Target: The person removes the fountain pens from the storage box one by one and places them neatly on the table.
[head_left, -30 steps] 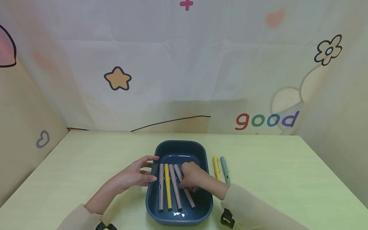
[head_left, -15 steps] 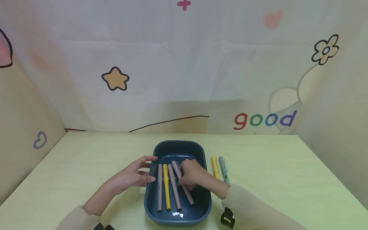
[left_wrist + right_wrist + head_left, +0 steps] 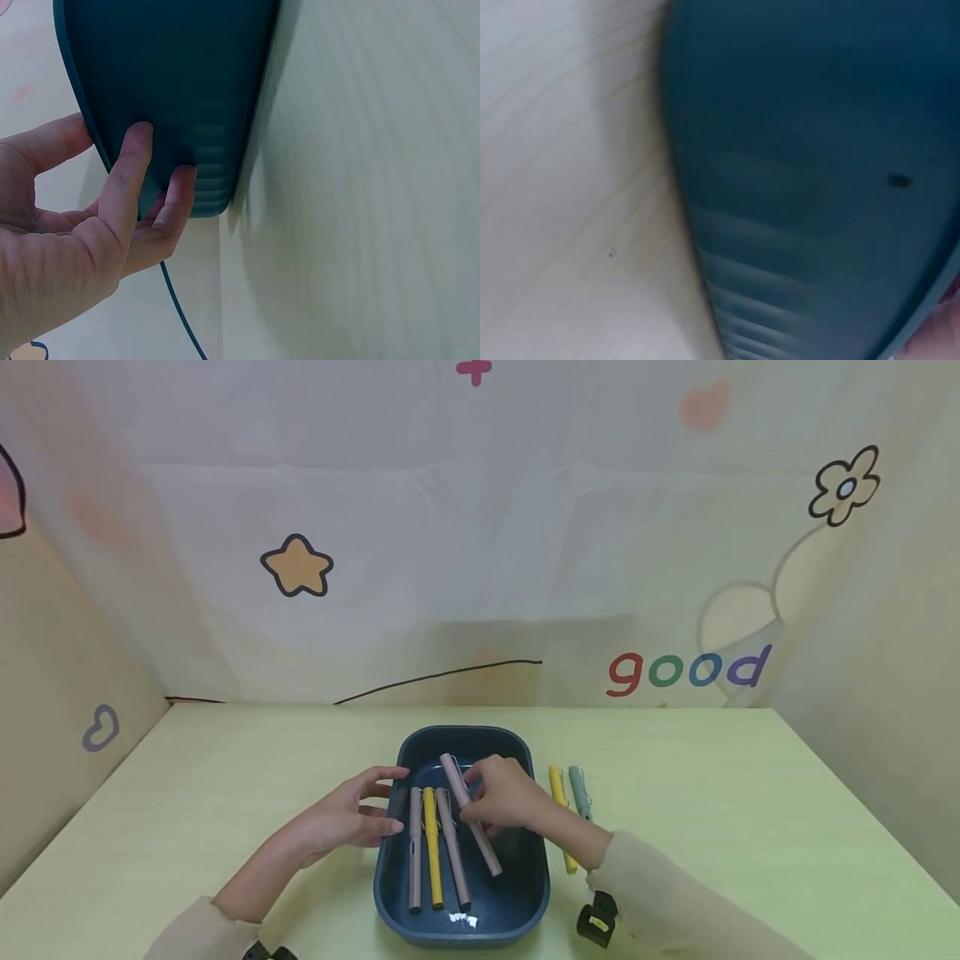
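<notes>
In the head view a dark blue rectangular tray (image 3: 386,893) holds a lilac-grey pen (image 3: 416,860), a yellow pen (image 3: 432,852) and a second lilac-grey pen (image 3: 453,856) side by side. My right hand (image 3: 506,793) pinches another lilac-grey pen (image 3: 483,847) over the tray's right half, tilted with its clip end up and leftward. My left hand (image 3: 348,810) touches the tray's left side with loosely spread fingers. In the left wrist view its fingers (image 3: 135,150) rest on the outer wall, one at the rim. The right wrist view shows mostly the tray's outer wall (image 3: 795,150).
Right of the tray a yellow pen (image 3: 558,785) and a teal pen (image 3: 580,789) lie on the pale wooden table (image 3: 675,827), partly hidden by my right forearm. Printed cloth walls (image 3: 420,543) stand behind and at both sides.
My right hand has raised the rightmost lilac-grey pen from among the others and shifted it up and slightly left. The left hand stays at the tray's side.
</notes>
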`<state>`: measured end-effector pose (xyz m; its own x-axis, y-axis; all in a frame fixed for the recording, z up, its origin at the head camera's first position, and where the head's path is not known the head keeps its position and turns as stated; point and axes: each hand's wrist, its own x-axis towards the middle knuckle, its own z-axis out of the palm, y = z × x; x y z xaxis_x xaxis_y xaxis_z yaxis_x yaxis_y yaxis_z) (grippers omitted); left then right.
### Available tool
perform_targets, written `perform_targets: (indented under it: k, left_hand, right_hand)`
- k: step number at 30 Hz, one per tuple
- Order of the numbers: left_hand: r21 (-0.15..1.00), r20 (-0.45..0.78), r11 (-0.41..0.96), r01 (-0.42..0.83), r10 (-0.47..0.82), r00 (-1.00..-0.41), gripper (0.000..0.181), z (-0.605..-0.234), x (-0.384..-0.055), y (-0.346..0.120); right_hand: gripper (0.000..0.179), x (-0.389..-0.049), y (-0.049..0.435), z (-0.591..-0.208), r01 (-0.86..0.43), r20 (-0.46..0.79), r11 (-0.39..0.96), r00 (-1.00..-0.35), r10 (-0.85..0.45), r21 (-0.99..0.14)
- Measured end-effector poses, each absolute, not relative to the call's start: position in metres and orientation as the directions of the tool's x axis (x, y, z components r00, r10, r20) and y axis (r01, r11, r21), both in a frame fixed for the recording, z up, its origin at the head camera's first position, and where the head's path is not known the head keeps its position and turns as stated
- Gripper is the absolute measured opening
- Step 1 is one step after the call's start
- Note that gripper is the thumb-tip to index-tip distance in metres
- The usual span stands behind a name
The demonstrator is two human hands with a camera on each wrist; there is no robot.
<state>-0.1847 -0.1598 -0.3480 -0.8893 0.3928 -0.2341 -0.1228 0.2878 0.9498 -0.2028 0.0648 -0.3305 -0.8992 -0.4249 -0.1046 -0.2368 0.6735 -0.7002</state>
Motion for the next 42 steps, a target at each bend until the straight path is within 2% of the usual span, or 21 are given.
perform_targets:
  k: [8, 18, 42]
  left_hand:
    - [0.953, -0.226, 0.281, -0.115, 0.406, -0.885, 0.067, -0.348, -0.186, -0.16]
    - [0.956, -0.219, 0.273, -0.111, 0.405, -0.887, 0.069, -0.351, -0.186, -0.162]
    - [0.955, -0.22, 0.276, -0.11, 0.405, -0.887, 0.07, -0.35, -0.185, -0.161]
  right_hand:
    - [0.04, -0.201, 0.071, -0.324, -0.278, -0.038, 0.628, -0.896, -0.441, -0.727]
    - [0.041, -0.204, 0.082, -0.315, -0.232, 0.016, 0.572, -0.934, -0.357, -0.787]
    - [0.048, -0.215, 0.146, -0.298, -0.086, -0.039, 0.55, -0.976, -0.212, -0.83]
